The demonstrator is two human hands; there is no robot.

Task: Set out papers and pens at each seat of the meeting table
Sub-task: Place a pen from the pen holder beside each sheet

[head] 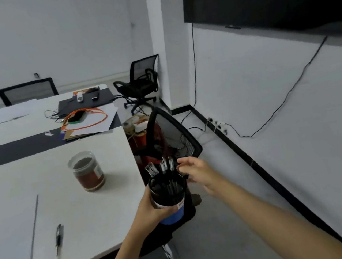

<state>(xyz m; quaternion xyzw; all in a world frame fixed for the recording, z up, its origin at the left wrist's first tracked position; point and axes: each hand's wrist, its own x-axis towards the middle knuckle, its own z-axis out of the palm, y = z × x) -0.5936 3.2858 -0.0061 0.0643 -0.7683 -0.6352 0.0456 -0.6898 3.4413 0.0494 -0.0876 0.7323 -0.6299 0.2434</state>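
Left hand (153,207) grips cup (167,193): black, blue band at base, clear-capped pens (164,167) upright inside, held past tabletop (101,206) right edge. Right hand (196,172) loose, gripping nothing, fingertips at pen tops. Single pen (58,241) beside paper (7,242) near front edge.

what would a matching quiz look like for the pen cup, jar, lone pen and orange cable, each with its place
Things:
1 pen cup
2 jar
3 lone pen
4 orange cable

Places:
a lying beside the sheet of paper
b held in the left hand, past the table edge
c on the loose papers farther down the table
d standing upright on the white table

Pairs: 1-b, 2-d, 3-a, 4-c
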